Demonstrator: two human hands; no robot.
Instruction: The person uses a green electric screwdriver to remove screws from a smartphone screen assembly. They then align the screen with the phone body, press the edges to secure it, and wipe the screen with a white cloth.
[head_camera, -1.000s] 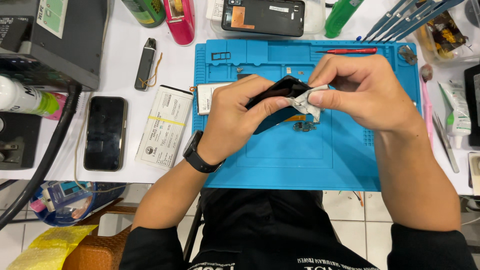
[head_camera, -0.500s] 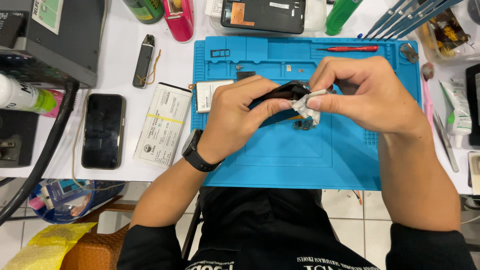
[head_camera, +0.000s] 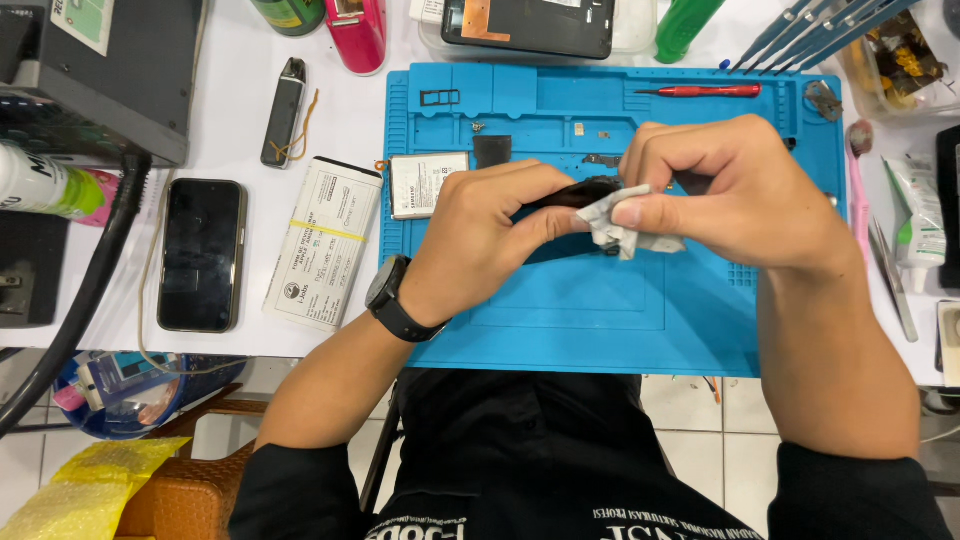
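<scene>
Above the blue work mat (head_camera: 600, 320), my left hand (head_camera: 480, 235) grips a dark phone body (head_camera: 570, 195), mostly hidden by my fingers. My right hand (head_camera: 730, 195) pinches a crumpled white wipe (head_camera: 620, 225) and presses it against the dark phone body's edge. A black watch sits on my left wrist (head_camera: 392, 300).
On the mat lie a phone battery (head_camera: 425, 185), a red screwdriver (head_camera: 700, 91) and small parts. Left of the mat lie a white booklet (head_camera: 320, 245), a black phone (head_camera: 200, 255) and a small black stick device (head_camera: 283, 98). Tweezers and tubes lie at right.
Both hands have held their grip and stayed in place over the mat. The right hand's fingers with the wipe shifted slightly along the phone body's edge.
</scene>
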